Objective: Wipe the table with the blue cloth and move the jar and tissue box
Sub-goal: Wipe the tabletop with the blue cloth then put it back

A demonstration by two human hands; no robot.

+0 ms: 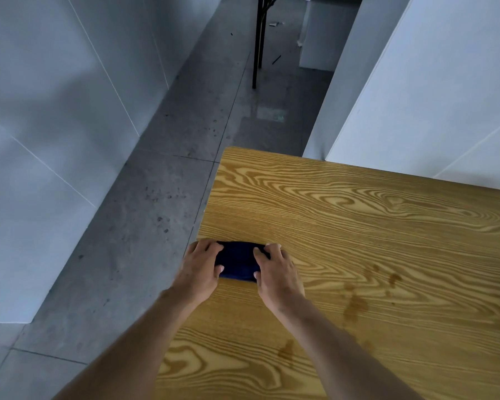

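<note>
A dark blue cloth (237,261), folded into a small pad, lies on the wooden table (358,226) close to its left edge. My left hand (200,267) grips the cloth's left end, fingers curled over it. My right hand (277,269) holds the right end the same way. Several brownish wet stains (355,307) mark the wood to the right of my right hand. No jar or tissue box shows in this view.
The table's left edge drops to a grey concrete floor (127,269). White wall panels (41,140) stand at the left and white partitions (430,96) behind the table. Dark thin furniture legs (259,47) stand far down the corridor.
</note>
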